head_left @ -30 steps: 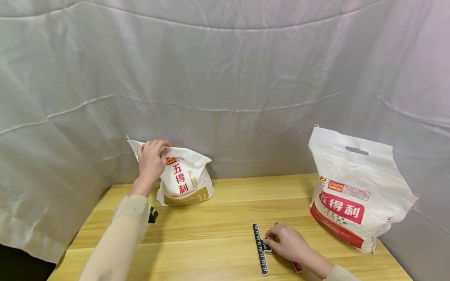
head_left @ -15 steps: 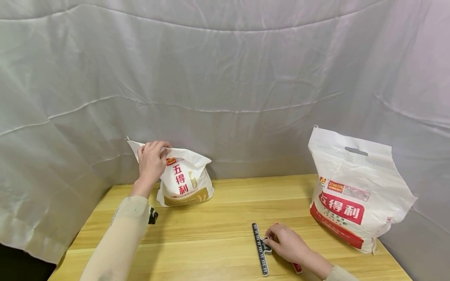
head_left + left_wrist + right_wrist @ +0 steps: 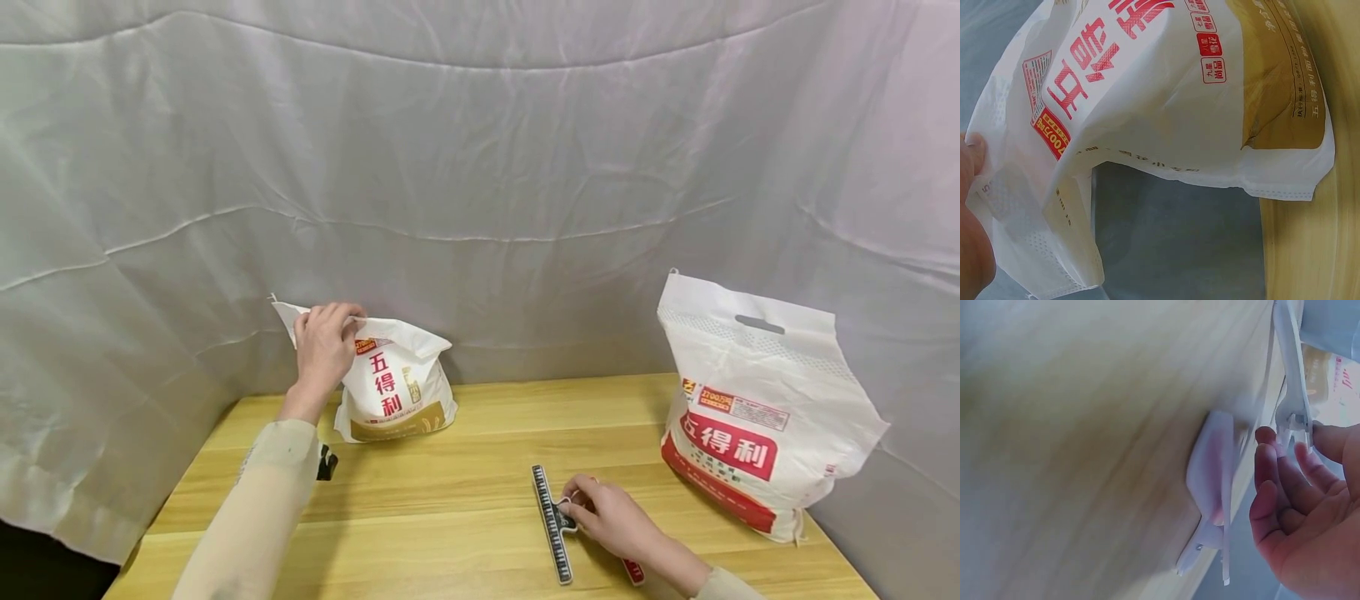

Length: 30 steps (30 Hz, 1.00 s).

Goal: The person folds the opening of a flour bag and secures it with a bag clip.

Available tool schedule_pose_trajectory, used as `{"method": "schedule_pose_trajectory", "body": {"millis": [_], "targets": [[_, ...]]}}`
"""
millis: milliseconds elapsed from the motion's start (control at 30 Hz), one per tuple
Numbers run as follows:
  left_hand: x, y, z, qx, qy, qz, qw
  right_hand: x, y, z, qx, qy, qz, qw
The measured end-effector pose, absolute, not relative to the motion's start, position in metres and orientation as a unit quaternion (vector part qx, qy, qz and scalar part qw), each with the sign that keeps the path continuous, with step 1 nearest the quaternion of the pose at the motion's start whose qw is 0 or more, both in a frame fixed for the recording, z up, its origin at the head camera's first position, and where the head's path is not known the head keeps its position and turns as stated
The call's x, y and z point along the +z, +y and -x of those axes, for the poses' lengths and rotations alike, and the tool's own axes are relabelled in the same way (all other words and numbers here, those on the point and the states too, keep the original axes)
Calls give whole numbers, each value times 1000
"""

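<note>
At the back left, my left hand (image 3: 324,350) grips the top of a white bag (image 3: 397,375) with red characters and a gold base; the left wrist view shows the bag's folded top (image 3: 1047,231) under the thumb. Near the front, my right hand (image 3: 618,521) pinches the handle of a long black clip (image 3: 552,525) patterned like piano keys. In the right wrist view the thumb and fingers of the hand (image 3: 1310,506) hold that clip (image 3: 1294,375) by its handle end. A red clip (image 3: 633,571) lies partly hidden under the right hand.
A larger white bag with a red label (image 3: 750,417) stands at the table's right side, its handle slot at the top. A small black object (image 3: 326,462) lies beside the left sleeve. Grey cloth (image 3: 480,167) hangs behind the wooden table (image 3: 435,517).
The black clip has shifted slightly up and left in the right hand's pinch, tilting a little. My left hand and both bags stay practically where they were.
</note>
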<state>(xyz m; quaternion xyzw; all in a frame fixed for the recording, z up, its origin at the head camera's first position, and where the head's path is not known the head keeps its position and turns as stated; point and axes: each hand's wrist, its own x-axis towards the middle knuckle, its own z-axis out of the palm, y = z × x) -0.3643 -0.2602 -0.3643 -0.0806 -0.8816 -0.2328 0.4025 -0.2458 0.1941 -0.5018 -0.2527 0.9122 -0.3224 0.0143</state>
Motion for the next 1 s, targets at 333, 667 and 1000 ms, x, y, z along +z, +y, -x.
{"method": "schedule_pose_trajectory", "body": {"millis": [333,667,1000], "targets": [[-364,-261,363,-233,-882,79,401,-497,188,248,-421,869,260,10],[-365,-261,362,-234,-879,84,408,-488,181,251,-455,866,207,8],[-365,-260,362,-232,-878,87,410,-471,170,260,-490,852,179,-27]]}}
